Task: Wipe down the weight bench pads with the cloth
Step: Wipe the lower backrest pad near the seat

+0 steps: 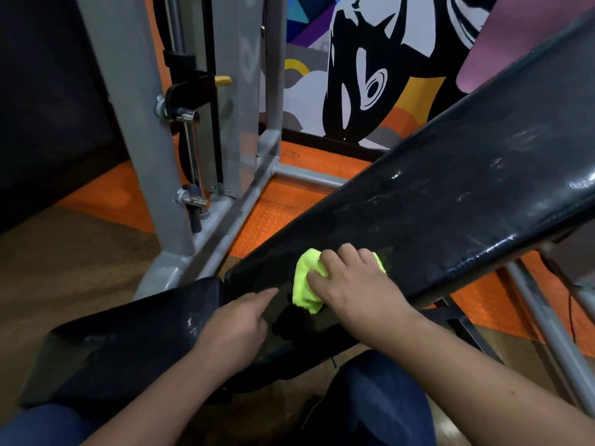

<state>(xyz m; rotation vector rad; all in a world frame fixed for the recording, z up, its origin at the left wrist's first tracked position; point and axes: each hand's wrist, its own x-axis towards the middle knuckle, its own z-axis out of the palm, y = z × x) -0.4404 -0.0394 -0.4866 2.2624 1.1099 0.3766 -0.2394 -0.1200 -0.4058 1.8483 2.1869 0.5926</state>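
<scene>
Your right hand (351, 284) gripped the cloth (306, 284) at the back pad's (450, 194) lower end; left hand (238, 323) fingers lay extended; no legible writing

Your tilted back pad (450, 194) carries the cloth (306, 281) at six o'clock; seat pad (128, 342) at eight.

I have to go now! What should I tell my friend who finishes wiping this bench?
Right hand presses the yellow-green cloth on the low end of the sloped back pad.
Left hand rests open on that pad's bottom edge, one finger pointing at the cloth.
Done: can't tell how much is wiped.
Left: smudges show higher up the back pad; the seat pad also shows marks.
</scene>
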